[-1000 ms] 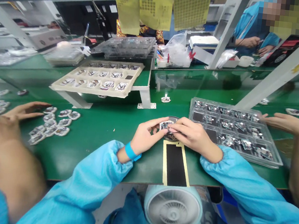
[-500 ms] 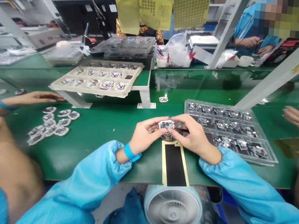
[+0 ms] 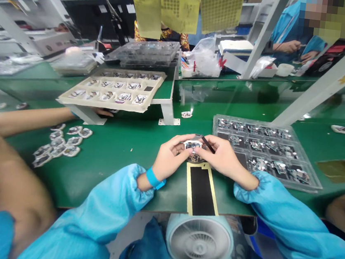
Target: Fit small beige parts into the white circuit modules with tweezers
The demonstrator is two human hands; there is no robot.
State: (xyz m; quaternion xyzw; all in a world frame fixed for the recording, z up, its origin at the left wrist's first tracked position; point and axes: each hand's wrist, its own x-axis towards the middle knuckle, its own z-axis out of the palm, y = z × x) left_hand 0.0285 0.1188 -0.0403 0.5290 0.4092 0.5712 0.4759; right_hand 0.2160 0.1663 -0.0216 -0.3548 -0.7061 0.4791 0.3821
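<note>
Near the middle of the bench, a small white-framed electronic module (image 3: pixel 192 144) is pinched between my two hands. My left hand (image 3: pixel 170 156) is closed, its thumb and fingers on the module's left side. My right hand (image 3: pixel 223 157) is closed too, with its thumb at the module's lower right edge. From the right fingers a thin black tool (image 3: pixel 208 144), perhaps tweezers, slants up to the left. Directly below the module is a round holder (image 3: pixel 196 158) with small parts, partly hidden. Its near side meets a yellow-edged black pad (image 3: pixel 202 189).
A clear tray (image 3: pixel 305 178) of circuit boards stands at right. Several white modules (image 3: pixel 59 150) lie at left, one module (image 3: pixel 186 114) behind my hands. A cream tray (image 3: pixel 107 103) rests on a raised shelf. Co-workers' arms (image 3: pixel 27 114) reach in at the sides.
The black tool has swung from nearly level to a steeper slant; my hands stay on the module. The left co-worker's hand moved under the shelf; the right one withdrew, uncovering white modules.
</note>
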